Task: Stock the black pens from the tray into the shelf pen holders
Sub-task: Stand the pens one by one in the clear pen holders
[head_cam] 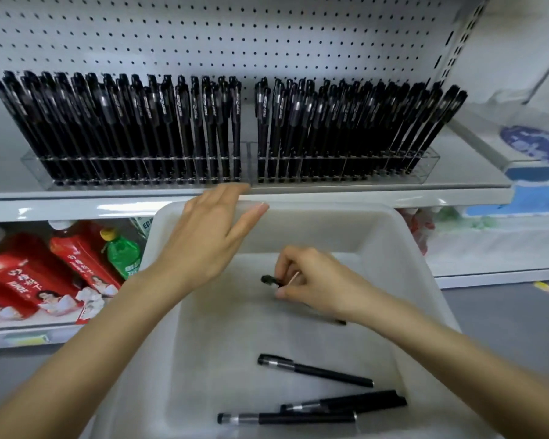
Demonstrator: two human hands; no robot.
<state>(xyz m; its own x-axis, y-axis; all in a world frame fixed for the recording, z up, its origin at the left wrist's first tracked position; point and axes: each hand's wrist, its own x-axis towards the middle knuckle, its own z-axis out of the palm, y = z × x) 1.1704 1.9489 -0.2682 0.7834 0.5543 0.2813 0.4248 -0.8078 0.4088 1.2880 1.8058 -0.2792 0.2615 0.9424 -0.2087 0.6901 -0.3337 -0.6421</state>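
A white plastic tray [422,274] sits below the shelf, with several black pens lying in its near end [314,370]. My right hand [311,280] is inside the tray and pinches one black pen [268,279]; only its cap end and far tip show. My left hand [210,232] rests with straight fingers on the tray's far rim at the shelf edge. Above, clear pen holders [248,167] on the shelf are packed with upright black pens, with a narrow empty gap at the middle.
A white pegboard [235,36] backs the shelf. Red cartons [19,280] and a green bottle [122,253] lie on the lower shelf to the left. Blue and white packages [539,172] sit at the right.
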